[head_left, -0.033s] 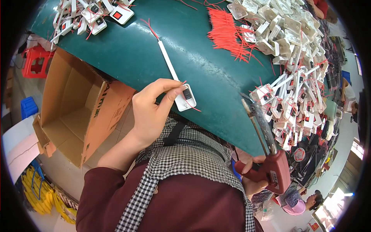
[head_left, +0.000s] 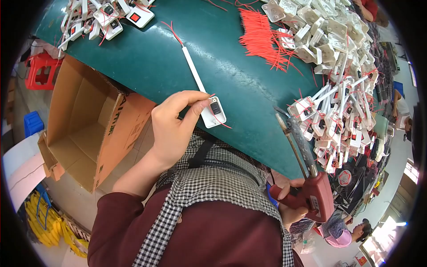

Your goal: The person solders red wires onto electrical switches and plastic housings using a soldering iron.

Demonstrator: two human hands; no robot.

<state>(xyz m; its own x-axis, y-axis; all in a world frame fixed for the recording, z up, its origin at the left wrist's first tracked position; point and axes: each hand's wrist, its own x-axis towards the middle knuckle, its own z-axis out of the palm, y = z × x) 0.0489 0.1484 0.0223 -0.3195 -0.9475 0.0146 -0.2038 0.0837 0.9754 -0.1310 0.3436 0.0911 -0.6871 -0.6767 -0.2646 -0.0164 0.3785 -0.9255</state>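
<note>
My left hand (head_left: 175, 122) pinches a thin red wire (head_left: 213, 95) between thumb and forefinger. The wire's tip sticks out past the fingers, beside a white plastic switch housing (head_left: 211, 123) lying on the table. Set in the housing is a black rocker switch (head_left: 215, 108), and another red wire end pokes out at its lower right. A white tube (head_left: 192, 66) runs from the housing toward the far left, with red wires forking out of its end. My right hand (head_left: 291, 209) is closed round the handle of a red soldering gun (head_left: 316, 198), its metal tip pointing away over the table edge.
On the green table (head_left: 151, 66) lie a bundle of cut red wires (head_left: 258, 38), a heap of white plastic shells (head_left: 320, 33) and piles of wired white switch pieces (head_left: 340, 115). More pieces (head_left: 106, 20) lie far left. A cardboard box (head_left: 80, 129) stands left, below the table.
The soldering gun has shifted slightly left. My left fingers have drawn back a little to the left, showing more of the rocker switch.
</note>
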